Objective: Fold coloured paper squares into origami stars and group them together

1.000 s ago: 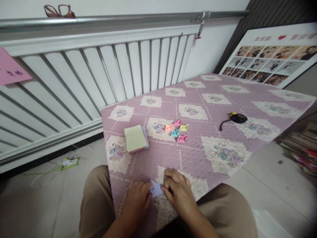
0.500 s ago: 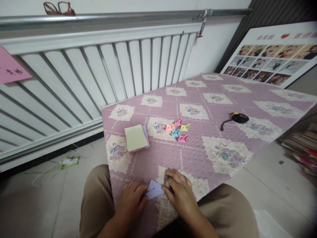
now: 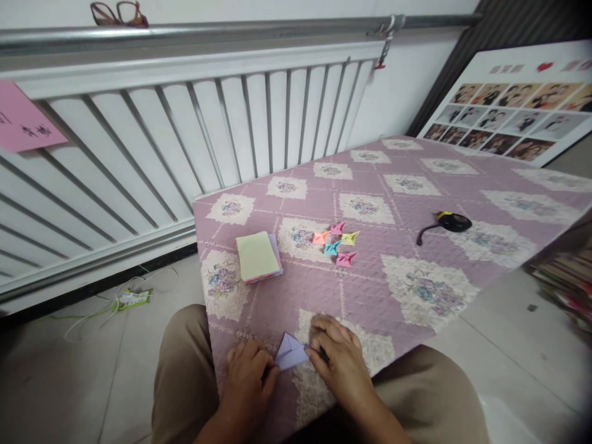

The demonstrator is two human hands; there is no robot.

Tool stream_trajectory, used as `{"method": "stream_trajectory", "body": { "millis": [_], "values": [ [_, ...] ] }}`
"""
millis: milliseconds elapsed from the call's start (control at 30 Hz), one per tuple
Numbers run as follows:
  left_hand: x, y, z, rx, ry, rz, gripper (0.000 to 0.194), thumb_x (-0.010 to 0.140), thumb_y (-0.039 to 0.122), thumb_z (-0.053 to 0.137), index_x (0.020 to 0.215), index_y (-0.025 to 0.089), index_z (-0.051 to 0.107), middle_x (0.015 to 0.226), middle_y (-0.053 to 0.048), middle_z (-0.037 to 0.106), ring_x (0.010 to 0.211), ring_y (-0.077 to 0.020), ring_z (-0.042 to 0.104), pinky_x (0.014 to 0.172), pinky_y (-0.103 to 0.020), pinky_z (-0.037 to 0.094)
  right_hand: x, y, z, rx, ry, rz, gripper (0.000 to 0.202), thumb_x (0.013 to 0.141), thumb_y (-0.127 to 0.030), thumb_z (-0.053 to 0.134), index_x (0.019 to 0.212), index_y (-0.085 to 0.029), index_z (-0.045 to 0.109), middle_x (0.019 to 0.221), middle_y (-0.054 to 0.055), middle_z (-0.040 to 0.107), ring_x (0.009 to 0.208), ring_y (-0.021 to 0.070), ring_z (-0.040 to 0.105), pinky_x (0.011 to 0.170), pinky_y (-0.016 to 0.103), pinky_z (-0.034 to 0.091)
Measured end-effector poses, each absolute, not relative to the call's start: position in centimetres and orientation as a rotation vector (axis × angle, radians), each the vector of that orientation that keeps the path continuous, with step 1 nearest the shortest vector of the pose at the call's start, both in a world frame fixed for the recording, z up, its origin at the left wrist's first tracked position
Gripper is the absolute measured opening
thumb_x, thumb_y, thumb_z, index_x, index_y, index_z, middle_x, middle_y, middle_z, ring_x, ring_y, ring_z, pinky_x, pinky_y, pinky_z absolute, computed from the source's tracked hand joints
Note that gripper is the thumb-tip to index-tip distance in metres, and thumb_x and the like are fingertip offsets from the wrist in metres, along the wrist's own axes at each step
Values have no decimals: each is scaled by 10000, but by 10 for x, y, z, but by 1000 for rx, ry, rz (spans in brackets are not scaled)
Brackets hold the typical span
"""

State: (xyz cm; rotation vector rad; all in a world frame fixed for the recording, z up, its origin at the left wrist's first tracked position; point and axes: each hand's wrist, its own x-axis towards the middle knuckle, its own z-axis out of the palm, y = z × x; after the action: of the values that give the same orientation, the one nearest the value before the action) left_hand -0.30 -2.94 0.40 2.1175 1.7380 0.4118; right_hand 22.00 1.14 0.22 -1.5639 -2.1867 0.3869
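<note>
A small folded sheet of lilac origami paper (image 3: pixel 291 354) lies near the table's front edge, with a triangular flap pointing away from me. My left hand (image 3: pixel 250 377) has its fingers bent, with thumb and forefinger at the paper's left corner. At the right corner, the thumb and forefinger of my right hand (image 3: pixel 337 356) pinch the paper, the other fingers curled. Ahead of my left hand sits a stack of coloured paper squares (image 3: pixel 259 256), pale yellow on top. Several small folded paper pieces (image 3: pixel 332 248) in pink, orange, blue and yellow stand grouped beyond the hands.
A purple flowered cloth covers the table (image 3: pixel 314 290). A black object with a curved tail (image 3: pixel 453 222) lies to the right. Behind the table are a white radiator (image 3: pixel 231 123) and a photo board (image 3: pixel 509 117). A power strip (image 3: pixel 134 298) is on the floor at left.
My left fingers have drawn back slightly to the left, showing more of the lilac paper's left side. The right hand keeps its place at the right corner. The whole view has shifted slightly.
</note>
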Motion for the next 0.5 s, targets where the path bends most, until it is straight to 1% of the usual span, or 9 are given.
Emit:
{"method": "stream_trajectory", "body": {
  "millis": [300,500],
  "values": [
    [4,-30,13,2048,1795,372,169,884,203,506,774,230,631,912,-28,642,905,-230,556,839,-412,338,221,11,3,-1557,-2192,388,114,800,-234,677,732,-252,586,1192,30,655,1194,294,542,912,462,389],
    [5,-23,16,2074,1814,294,131,836,222,547,735,236,630,878,-25,628,888,-244,547,828,-421,343,221,11,4,-1561,-2197,399,108,815,-227,659,739,-251,585,1193,33,652,1203,288,532,918,459,378]
  ]
}}
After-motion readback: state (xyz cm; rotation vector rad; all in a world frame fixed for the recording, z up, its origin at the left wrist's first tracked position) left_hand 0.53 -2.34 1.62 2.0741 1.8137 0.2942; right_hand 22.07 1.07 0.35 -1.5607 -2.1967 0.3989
